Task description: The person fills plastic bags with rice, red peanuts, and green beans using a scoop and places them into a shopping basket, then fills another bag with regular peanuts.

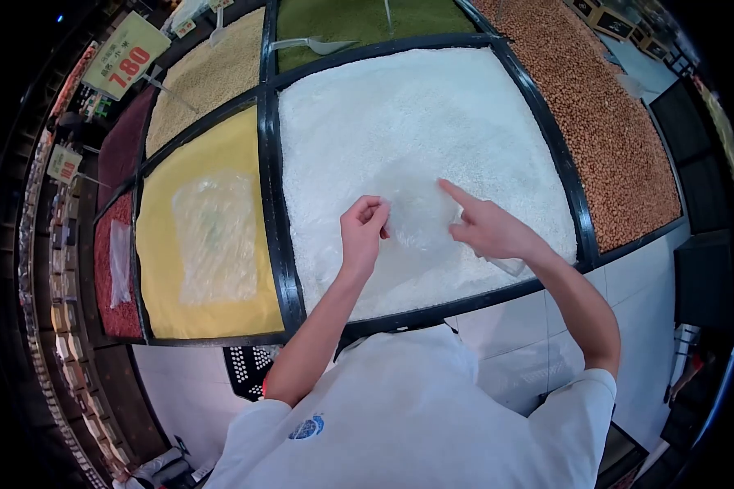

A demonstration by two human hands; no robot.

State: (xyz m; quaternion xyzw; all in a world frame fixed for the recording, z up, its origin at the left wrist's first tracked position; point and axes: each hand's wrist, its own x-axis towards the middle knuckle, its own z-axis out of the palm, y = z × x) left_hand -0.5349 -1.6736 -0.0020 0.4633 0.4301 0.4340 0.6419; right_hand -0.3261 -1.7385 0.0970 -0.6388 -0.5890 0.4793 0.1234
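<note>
Over a bin of white rice-like grains (383, 106), a thin clear plastic bag (420, 216) hangs between my two hands. My left hand (364, 232) pinches its left edge between thumb and fingers. On the bag's right side, my right hand (497, 230) has its index finger stretched out and the thumb apart from it. The other fingers of that hand are partly hidden. Below the right palm, a clear object (510, 266) shows at the bin's front; its kind cannot be made out.
Black dividers (273, 179) separate the bins. At left, yellow grain (159, 236) carries a clear plastic sheet (216, 236). Green beans (351, 20) with a scoop (318, 45) lie behind, and brown nuts or beans (587, 114) to the right. A price sign (126, 57) stands back left.
</note>
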